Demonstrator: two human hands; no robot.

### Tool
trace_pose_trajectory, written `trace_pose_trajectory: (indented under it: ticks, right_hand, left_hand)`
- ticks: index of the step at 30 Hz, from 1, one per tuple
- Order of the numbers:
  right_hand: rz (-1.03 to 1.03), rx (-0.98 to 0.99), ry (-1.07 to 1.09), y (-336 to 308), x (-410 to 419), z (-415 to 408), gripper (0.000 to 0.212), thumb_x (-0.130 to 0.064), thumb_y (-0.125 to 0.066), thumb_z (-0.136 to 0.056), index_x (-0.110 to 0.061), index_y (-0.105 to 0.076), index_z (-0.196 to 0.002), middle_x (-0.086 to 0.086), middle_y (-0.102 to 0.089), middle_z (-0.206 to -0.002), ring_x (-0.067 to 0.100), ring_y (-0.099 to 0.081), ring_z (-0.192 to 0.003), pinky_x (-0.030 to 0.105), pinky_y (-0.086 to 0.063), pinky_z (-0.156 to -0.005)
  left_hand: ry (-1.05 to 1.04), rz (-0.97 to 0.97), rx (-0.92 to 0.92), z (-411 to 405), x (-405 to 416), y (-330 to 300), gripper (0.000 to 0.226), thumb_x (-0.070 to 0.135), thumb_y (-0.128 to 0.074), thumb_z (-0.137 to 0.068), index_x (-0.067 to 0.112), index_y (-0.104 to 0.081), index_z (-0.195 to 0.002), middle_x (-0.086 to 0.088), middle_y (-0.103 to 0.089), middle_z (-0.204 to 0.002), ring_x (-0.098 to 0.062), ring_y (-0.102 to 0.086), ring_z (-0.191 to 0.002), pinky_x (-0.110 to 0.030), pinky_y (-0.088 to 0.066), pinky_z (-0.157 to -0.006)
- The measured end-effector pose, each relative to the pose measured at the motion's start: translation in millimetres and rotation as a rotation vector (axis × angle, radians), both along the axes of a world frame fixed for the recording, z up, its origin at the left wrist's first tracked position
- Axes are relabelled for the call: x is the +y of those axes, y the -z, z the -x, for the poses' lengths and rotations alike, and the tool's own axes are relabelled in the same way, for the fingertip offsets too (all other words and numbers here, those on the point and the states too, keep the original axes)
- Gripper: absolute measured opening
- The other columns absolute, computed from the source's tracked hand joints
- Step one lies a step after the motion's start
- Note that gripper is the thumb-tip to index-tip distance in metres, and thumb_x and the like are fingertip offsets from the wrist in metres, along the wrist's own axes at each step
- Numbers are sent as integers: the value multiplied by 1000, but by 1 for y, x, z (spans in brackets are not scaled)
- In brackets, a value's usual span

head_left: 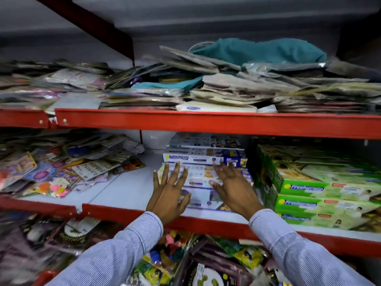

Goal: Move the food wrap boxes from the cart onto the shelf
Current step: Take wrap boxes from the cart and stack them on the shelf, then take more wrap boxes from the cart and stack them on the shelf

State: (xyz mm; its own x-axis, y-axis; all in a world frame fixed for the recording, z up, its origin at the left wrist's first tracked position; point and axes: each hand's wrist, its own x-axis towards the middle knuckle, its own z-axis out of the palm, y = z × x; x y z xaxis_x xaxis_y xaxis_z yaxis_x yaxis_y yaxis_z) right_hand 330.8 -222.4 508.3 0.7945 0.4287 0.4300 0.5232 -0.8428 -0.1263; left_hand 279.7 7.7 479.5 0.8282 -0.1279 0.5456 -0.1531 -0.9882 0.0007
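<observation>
Blue and white food wrap boxes [204,157] are stacked on the middle shelf [127,188], several deep toward the back. Nearer the front lies one more blue and white box [203,182], flat on the shelf. My left hand [169,193] rests on its left end with fingers spread. My right hand [233,186] lies flat on its right part, fingers apart and reaching toward the stack. Neither hand grips anything. Green food wrap boxes [321,195] are stacked just to the right. The cart is out of view.
The red shelf beam [206,122] of the upper shelf hangs close above my hands. Colourful party packets [61,170] crowd the middle shelf's left part. Flat packets and a teal cloth [257,50] pile on the upper shelf. More party goods [185,263] fill the lower shelf.
</observation>
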Motion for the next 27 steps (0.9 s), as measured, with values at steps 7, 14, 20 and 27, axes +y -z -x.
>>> trace_pose_trajectory:
  ticks: [7, 14, 20, 27]
  right_hand:
    - [-28, -147, 68, 104, 8, 101, 72, -53, -39, -96, -23, -17, -158, 15, -11, -167, 40, 0, -154, 61, -7, -123]
    - [81, 101, -12, 254, 6, 190, 72, -45, -53, -91, -23, -30, -155, 16, -18, -165, 44, -6, -152, 69, -8, -119]
    - [319, 546, -92, 382, 6, 248, 76, -42, -55, -88, -23, -25, -155, 14, -18, -165, 45, -7, -152, 72, -13, -116]
    - [666, 980, -267, 528, 5, 279, 78, -49, -47, -97, -25, -6, -159, 9, 2, -168, 39, -4, -154, 61, -13, -121]
  left_hand:
    - [-27, -5, 38, 116, -14, 90, 84, 60, -44, -88, 20, -11, -155, -20, -3, -163, -46, 5, -148, -73, -5, -112]
    - [-108, 84, 388, 209, -6, 233, 88, 60, -48, -86, 18, -14, -155, -25, -7, -161, -50, 4, -146, -74, -3, -111]
    - [-110, 112, 766, 291, -8, 359, 83, 62, -43, -89, 16, -17, -154, -25, -8, -161, -52, -2, -146, -77, -2, -108]
    - [-29, 55, 1038, 342, -7, 466, 93, 61, -49, -86, 16, -6, -155, -25, -4, -161, -52, 1, -145, -78, -9, -105]
